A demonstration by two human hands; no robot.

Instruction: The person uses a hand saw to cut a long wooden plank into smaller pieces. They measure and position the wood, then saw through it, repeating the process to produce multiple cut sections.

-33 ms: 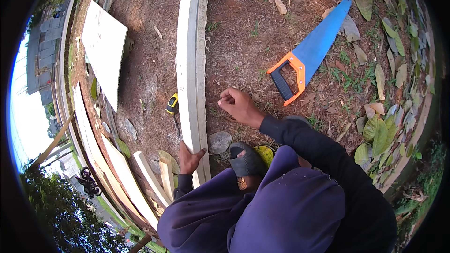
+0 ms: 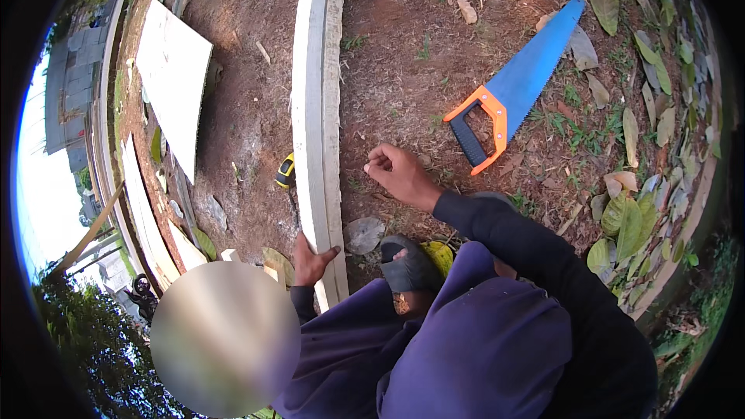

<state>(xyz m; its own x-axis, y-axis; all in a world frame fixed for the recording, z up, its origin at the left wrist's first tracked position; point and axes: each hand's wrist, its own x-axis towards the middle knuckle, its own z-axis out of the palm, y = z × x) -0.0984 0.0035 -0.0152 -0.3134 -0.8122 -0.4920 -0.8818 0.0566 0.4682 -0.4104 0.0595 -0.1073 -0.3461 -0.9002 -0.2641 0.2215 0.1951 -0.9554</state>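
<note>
A long pale wooden beam (image 2: 312, 93) lies on the ground, running from the far edge toward my knees. Near its close end, my left hand (image 2: 312, 262) grips it, thumb over the right side and fingers at the left. My right hand (image 2: 400, 174) hovers just right of the beam, its fingers curled in a pinch; whatever they may hold is too small to tell. Beyond it to the right lies a handsaw (image 2: 516, 85) with a blue blade and an orange and black handle. A yellow and black tape measure (image 2: 285, 171) rests against the beam's left side.
A white panel (image 2: 174, 81) lies at the left, with several wooden boards (image 2: 147, 217) nearby. Dry and green leaves (image 2: 621, 217) cover the right side. My sandalled foot (image 2: 407, 264) is close to the beam. A round blurred patch hides part of the lower left.
</note>
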